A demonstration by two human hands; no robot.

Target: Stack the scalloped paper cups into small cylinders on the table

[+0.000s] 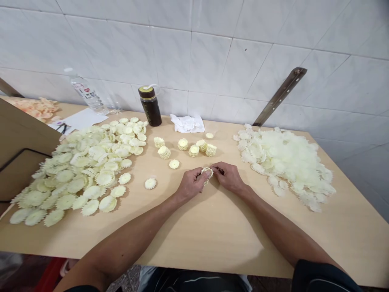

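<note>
Near the middle of the table, my left hand [191, 183] is closed on a pale yellow scalloped disc [207, 172], its thumb on the face and the toothed rim showing; whether it is one disc or a stack I cannot tell. My right hand [226, 175] is at the disc's right edge, thumb and fingers pinched together; what is between them is hidden. Beyond the hands stand several short stacks of the same discs [193, 150]. Two single discs lie to the left, one [174, 164] near the stacks and one [150, 183] closer to me.
A big heap of yellow scalloped discs [88, 166] covers the table's left side. Thinner, translucent pieces [288, 158] are piled on the right. Along the wall are a clear plastic bottle [88, 93], a dark bottle [150, 107], white tissue [187, 123] and a metal bracket [281, 95]. A brown board [24, 146] stands at left.
</note>
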